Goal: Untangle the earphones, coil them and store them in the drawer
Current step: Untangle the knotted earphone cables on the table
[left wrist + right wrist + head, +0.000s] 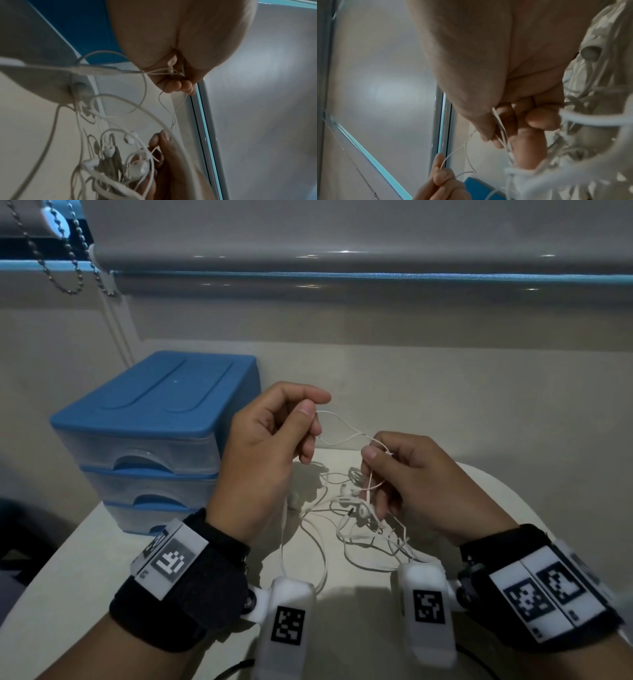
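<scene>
Head view: a person's left hand (270, 446) and right hand (421, 484) are raised above a pale table (102, 546), each pinching a thin white strand of the tangled earphones (356, 515) between thumb and fingertips. A short loop of wire runs between the two hands, while the earbuds, plug and the rest of the knotted cable hang and lie on the table just beneath them. A blue-topped drawer unit (154, 422) with three translucent drawers, all shut, stands to the left of the hands, against the wall. A roller blind (342, 241) with a bead chain (72, 258) hangs behind.

Left wrist view: the left hand (180, 47) has its fingers curled tight on the earphones (109, 70) where the inline control meets the thin wires; white earbuds dangle lower down, near the right hand (164, 146), which also pinches a strand. The drawer unit (82, 27) shows blue behind.

Right wrist view: the right hand (505, 81) clamps several strands of the earphones (501, 129) between thumb and forefinger; the left hand (440, 181), below, pinches the far end of the loop, beside a corner of the drawer unit (479, 188)
</scene>
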{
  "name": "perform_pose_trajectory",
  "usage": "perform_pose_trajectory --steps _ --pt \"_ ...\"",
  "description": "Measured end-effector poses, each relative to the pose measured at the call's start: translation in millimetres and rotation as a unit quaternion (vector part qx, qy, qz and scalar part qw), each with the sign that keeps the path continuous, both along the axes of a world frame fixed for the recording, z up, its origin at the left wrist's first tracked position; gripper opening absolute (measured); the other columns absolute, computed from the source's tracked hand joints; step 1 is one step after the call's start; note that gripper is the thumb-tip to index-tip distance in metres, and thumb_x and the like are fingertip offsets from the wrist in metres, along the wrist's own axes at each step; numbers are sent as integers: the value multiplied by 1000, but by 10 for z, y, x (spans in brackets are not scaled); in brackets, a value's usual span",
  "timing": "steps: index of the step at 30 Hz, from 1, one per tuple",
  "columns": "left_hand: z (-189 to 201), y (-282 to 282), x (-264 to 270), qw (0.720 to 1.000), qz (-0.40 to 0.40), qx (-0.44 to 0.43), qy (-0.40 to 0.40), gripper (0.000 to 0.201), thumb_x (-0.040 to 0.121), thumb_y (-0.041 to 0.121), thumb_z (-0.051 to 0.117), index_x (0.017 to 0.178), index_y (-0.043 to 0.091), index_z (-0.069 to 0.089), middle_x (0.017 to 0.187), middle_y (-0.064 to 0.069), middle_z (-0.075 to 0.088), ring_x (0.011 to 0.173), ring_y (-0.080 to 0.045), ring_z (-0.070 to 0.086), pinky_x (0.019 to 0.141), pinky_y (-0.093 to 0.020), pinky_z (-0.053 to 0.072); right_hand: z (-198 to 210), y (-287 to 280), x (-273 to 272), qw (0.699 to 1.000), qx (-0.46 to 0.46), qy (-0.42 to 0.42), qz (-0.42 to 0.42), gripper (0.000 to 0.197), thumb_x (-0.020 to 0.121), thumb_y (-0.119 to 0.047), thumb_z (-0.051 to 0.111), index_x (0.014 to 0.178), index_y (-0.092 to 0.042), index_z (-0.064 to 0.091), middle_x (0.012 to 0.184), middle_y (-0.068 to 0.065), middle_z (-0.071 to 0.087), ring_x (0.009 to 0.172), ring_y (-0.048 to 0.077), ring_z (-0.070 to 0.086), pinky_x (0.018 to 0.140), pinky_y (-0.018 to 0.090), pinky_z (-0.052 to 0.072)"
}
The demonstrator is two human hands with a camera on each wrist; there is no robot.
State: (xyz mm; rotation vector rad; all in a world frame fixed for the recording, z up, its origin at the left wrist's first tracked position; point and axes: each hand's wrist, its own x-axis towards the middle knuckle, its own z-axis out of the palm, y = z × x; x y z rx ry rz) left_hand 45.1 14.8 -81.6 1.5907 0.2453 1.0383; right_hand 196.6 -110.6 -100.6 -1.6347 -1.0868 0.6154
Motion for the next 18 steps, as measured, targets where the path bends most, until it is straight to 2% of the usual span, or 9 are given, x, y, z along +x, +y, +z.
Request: perform_pose_trajectory --steps 2,4,7,9,11,14,18 --pt "1 -3 0 1000 -1 -2 -1 21 104 8 54 104 16 73 76 -3 59 63 -12 49 59 -23 44 2 3 -2 1000 14 10 -5 32 108 -28 48 84 -6 52 61 13 63 46 27 61 44 24 35" --pt "-1 -2 -2 1000 -2 0 3 20 104 8 54 105 15 72 76 -3 58 63 -13 49 60 -24 44 12 -1 -13 999 31 9 -1 31 108 -27 49 86 -5 51 62 13 63 46 26 59 44 23 35" --pt "-2 -3 -4 1000 1 3 16 19 104 8 54 106 13 72 75 -3 59 62 -13 49 59 -24 44 35 -2 -28 998 58 -13 13 29 106 -23 53 84 -4 61 75 14 70 58 17 56 52 20 42" --pt "-1 -5 -2 1000 4 0 28 19 103 7 54 105 12 72 74 -2 58 61 -11 48 57 -22 43 48 -8 -32 997 71 -16 25 29 104 -22 56 83 -5 66 77 12 70 62 15 54 57 19 44" --pt "-9 -1 3 999 7 0 40 19 103 6 54 104 11 72 73 -3 58 59 -10 48 55 -20 43 54 -16 -34 996 85 9 28 29 103 -21 58 83 -3 67 76 10 67 61 15 54 58 21 46" --pt "-23 11 5 998 8 2 70 20 103 6 55 103 13 73 73 -2 60 60 -12 49 55 -21 43 66 -9 -45 994 102 30 10 28 104 -20 55 86 0 64 75 14 67 57 18 57 55 25 46" --pt "-37 14 4 990 -10 5 138 16 99 8 61 104 16 74 75 0 62 58 -10 52 56 -23 44 68 2 -36 992 117 45 0 27 108 -25 47 91 -5 54 75 17 69 54 23 60 50 31 41"
